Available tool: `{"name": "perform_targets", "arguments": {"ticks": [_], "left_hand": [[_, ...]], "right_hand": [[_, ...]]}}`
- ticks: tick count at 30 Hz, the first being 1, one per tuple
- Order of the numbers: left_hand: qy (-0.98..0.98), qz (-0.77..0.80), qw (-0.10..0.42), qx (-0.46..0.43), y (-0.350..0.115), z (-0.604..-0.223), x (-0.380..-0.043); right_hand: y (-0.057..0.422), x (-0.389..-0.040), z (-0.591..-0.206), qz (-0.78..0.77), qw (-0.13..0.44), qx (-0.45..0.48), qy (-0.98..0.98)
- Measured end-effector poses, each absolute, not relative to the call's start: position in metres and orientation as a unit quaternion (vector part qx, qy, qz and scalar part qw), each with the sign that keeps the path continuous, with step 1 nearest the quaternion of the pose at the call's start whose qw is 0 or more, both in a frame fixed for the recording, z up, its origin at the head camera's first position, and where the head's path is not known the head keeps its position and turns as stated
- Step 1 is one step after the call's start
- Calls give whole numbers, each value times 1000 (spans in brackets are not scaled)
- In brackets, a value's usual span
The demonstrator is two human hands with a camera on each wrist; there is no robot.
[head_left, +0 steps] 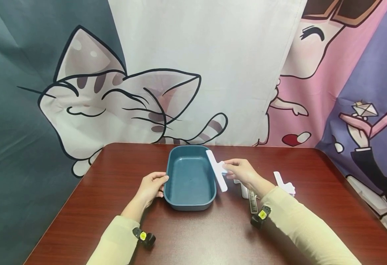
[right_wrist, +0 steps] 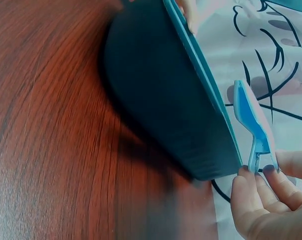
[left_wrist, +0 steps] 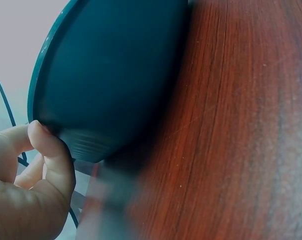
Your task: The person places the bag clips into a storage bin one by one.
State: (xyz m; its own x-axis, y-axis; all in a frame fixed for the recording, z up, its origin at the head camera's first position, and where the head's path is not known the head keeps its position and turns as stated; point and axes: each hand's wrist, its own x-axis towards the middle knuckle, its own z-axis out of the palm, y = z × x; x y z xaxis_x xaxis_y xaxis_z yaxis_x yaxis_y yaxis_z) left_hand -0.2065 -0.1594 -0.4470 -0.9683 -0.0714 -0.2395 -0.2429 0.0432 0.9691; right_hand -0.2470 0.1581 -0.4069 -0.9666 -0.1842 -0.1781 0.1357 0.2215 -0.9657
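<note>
A deep blue-green rectangular plastic bin (head_left: pixel 190 207) stands on the wooden table. My left hand (head_left: pixel 151 187) grips its left side, fingertips at the rim; in the left wrist view the bin's outer wall (left_wrist: pixel 111 75) fills the top. Over the bin's right rim, my right hand (head_left: pixel 241 171) pinches a white bag clip (head_left: pixel 216 170) by its handle. The right wrist view shows the light-blue inner side of this clip (right_wrist: pixel 249 115), its long bar pointing away from the fingertips. Nothing shows inside the bin.
Another white clip (head_left: pixel 283 184) lies on the table at the right. Beneath my right wrist are a partly hidden white clip (head_left: pixel 244 192) and a dark strip with pale markings (head_left: pixel 253 202). A printed cartoon cloth (head_left: pixel 240 73) hangs behind the table.
</note>
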Motion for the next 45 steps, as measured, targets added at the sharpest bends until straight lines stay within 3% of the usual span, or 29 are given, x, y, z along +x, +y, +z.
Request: {"name": "perform_targets", "arguments": {"ticks": [45], "left_hand": [[718,685,66,-108,-160,-445,-206]], "right_hand": [[127,-239,-386,-594,144,-32,791]]}}
